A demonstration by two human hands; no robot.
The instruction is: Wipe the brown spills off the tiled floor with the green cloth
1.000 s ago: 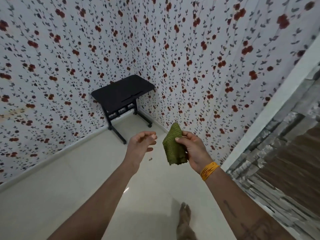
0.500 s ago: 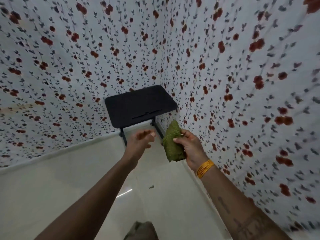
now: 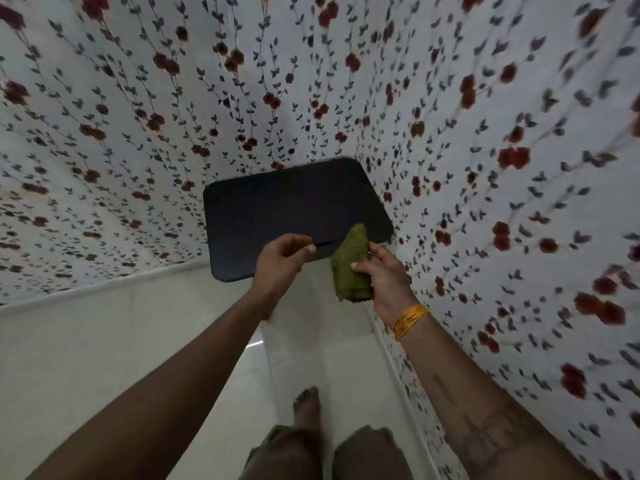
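My right hand [image 3: 384, 275] grips a folded green cloth [image 3: 349, 265], held upright in the air in front of me. My left hand [image 3: 282, 259] hovers just left of the cloth with its fingers loosely curled and nothing in it. Both hands hang above the pale tiled floor [image 3: 138, 341]. No brown spill shows on the floor in this frame; my arms and legs hide part of it.
A small black table [image 3: 277, 199] stands in the corner straight ahead, close behind my hands. Floral-papered walls [image 3: 502, 202] close in on the left, ahead and right. My bare foot [image 3: 306, 405] and knees are at the bottom.
I have walked toward the corner: the black table is much nearer and now sits right behind my hands. The cloth stays in my right hand. The small dark spot on the floor is out of sight.
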